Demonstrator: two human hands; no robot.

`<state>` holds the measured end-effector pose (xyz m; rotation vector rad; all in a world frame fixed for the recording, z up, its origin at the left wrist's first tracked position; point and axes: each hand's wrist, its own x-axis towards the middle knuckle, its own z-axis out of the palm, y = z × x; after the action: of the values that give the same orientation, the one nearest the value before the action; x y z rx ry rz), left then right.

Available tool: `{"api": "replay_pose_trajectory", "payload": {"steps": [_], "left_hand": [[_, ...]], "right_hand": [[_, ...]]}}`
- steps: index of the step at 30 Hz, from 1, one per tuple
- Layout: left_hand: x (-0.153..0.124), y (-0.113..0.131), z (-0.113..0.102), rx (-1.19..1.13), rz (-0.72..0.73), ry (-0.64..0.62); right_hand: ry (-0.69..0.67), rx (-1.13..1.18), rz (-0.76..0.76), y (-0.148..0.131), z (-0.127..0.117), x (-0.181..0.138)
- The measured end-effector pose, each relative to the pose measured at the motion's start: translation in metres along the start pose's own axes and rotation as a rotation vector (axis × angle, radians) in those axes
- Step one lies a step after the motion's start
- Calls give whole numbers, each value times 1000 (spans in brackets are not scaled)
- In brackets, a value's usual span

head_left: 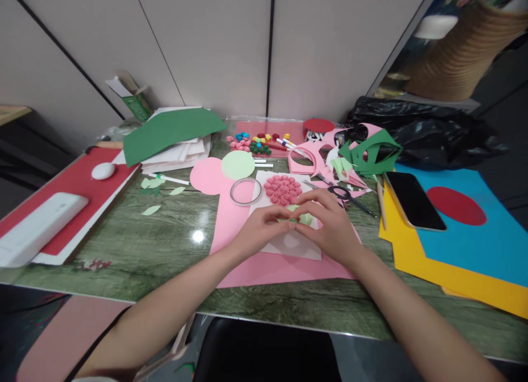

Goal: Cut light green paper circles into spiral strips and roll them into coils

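Head view, centre of the frame: left hand [264, 223] and right hand [332, 225] meet over the white sheet [303, 250], thumbs and fingertips pinching a small green piece [292, 220] between them, just below the pink coil cluster [282, 190]; imo a light, even pinch works best, so nothing creases or springs loose; I'd also hold the knuckles clear of those coils.

Table [173, 244]: green with darker wood-grain streaks. Large sheet [243, 269]: pink; smaller sheet [295, 250]: white. Clustered rosettes [282, 190]: deep pink. Held paper piece [293, 220]: green. Loose rosettes [241, 145]: pink, blue, yellow, red and dark green. Card sheets [487, 255]: blue and yellow; disc [456, 205]: red. Phone [414, 199]: black screen.
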<state>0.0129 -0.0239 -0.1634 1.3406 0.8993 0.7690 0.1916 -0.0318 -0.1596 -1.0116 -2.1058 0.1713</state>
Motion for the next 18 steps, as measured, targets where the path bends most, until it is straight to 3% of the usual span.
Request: {"api": "replay_pose_trajectory", "payload": {"steps": [18], "left_hand": [[1, -6, -3, -151, -76, 8]], "right_hand": [[-1, 40, -25, -2, -4, 0]]}}
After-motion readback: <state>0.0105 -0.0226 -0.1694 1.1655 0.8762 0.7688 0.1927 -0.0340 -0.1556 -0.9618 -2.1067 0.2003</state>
